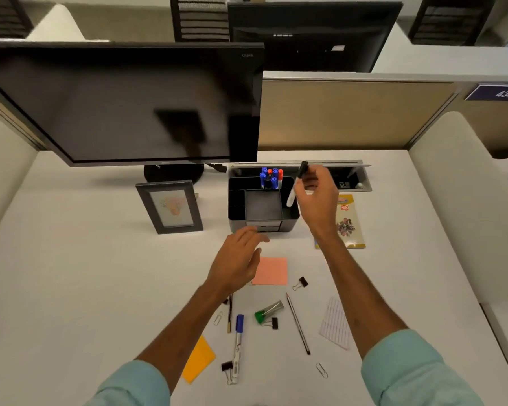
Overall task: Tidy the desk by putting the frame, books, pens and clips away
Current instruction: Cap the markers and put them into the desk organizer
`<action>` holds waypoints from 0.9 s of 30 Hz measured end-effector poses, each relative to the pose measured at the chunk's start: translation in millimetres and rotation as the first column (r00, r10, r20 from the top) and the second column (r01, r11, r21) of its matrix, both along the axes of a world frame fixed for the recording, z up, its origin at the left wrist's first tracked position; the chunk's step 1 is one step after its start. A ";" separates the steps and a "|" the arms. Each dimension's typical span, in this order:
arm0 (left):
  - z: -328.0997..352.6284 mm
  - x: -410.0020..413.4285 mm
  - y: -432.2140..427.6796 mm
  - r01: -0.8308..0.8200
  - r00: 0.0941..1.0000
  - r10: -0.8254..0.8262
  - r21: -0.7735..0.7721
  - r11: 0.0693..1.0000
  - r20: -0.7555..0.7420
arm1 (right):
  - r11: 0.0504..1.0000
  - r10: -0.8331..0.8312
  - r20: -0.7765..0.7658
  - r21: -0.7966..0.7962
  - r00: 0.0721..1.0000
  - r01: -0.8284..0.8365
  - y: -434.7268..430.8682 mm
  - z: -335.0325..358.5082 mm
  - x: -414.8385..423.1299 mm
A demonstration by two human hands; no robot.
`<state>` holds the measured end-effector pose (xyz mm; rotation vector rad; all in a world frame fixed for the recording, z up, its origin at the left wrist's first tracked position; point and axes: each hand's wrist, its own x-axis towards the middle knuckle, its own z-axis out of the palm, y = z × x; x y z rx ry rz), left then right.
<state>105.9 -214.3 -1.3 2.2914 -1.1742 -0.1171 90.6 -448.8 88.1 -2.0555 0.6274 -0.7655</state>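
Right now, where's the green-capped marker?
Head view, lower centre: green-capped marker lies on the desk, below the pink sticky note, touching a binder clip.

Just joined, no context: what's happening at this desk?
A person is tidying. The right hand holds a black-capped marker upright over the black organizer, whose back compartment already holds several markers. The left hand hovers open and empty near the pink sticky note. The frame stands upright beside the organizer. A blue marker, pencils and binder clips lie loose on the desk.
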 end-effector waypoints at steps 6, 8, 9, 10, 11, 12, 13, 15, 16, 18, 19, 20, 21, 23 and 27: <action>-25.2 2.0 14.6 0.023 0.995 -0.009 0.144 0.989 -0.098 | 0.994 -0.084 -0.044 -0.077 0.996 0.080 -16.3 -12.5 43.6; -29.5 3.3 17.4 0.025 0.992 -0.003 0.165 0.986 -0.130 | 0.994 -0.078 -0.099 -0.085 0.992 0.069 -17.7 -23.8 51.4; -31.6 3.6 18.6 0.030 0.990 -0.005 0.175 0.984 -0.140 | 0.992 -0.078 -0.142 -0.106 0.987 0.063 -17.8 -31.0 53.8; -33.7 3.8 19.6 0.036 0.989 -0.010 0.183 0.983 -0.145 | 0.988 -0.085 -0.193 -0.142 0.978 0.058 -17.3 -38.3 55.4; -35.6 4.1 20.3 0.040 0.989 -0.012 0.189 0.981 -0.146 | 0.983 -0.096 -0.239 -0.178 0.966 0.054 -16.7 -45.1 56.2; -37.2 4.6 21.2 0.039 0.989 -0.011 0.193 0.980 -0.147 | 0.978 -0.105 -0.276 -0.203 0.955 0.048 -16.0 -51.2 56.6; -38.6 5.3 22.0 0.036 0.989 -0.006 0.195 0.980 -0.149 | 0.975 -0.109 -0.306 -0.219 0.946 0.042 -15.1 -56.4 56.6; -40.7 6.8 23.4 0.026 0.988 0.004 0.194 0.981 -0.154 | 0.973 -0.111 -0.356 -0.229 0.928 0.028 -13.5 -64.0 56.0; -41.4 7.3 24.2 0.024 0.987 0.008 0.196 0.980 -0.159 | 0.973 -0.108 -0.376 -0.230 0.920 0.020 -13.1 -66.6 55.5; -42.0 7.8 25.6 0.023 0.986 0.011 0.204 0.979 -0.166 | 0.972 -0.101 -0.401 -0.235 0.910 0.004 -12.6 -69.1 53.8; -42.0 7.9 26.1 0.022 0.985 0.014 0.208 0.978 -0.171 | 0.972 -0.096 -0.404 -0.234 0.910 -0.001 -12.5 -69.1 52.9; -41.7 7.5 26.8 0.020 0.984 0.018 0.213 0.977 -0.175 | 0.974 -0.090 -0.402 -0.226 0.911 -0.004 -12.4 -68.7 51.5; -41.2 6.6 27.2 0.019 0.984 0.021 0.218 0.976 -0.180 | 0.976 -0.085 -0.395 -0.217 0.915 -0.003 -12.2 -67.9 49.8; -39.0 3.1 28.4 0.016 0.982 0.027 0.226 0.974 -0.188 | 0.979 -0.089 -0.369 -0.203 0.925 0.013 -11.2 -65.6 43.5; -32.2 -9.6 33.1 0.006 0.980 0.039 0.226 0.974 -0.196 | 0.983 -0.111 -0.282 -0.169 0.953 0.065 0.1 -58.4 16.8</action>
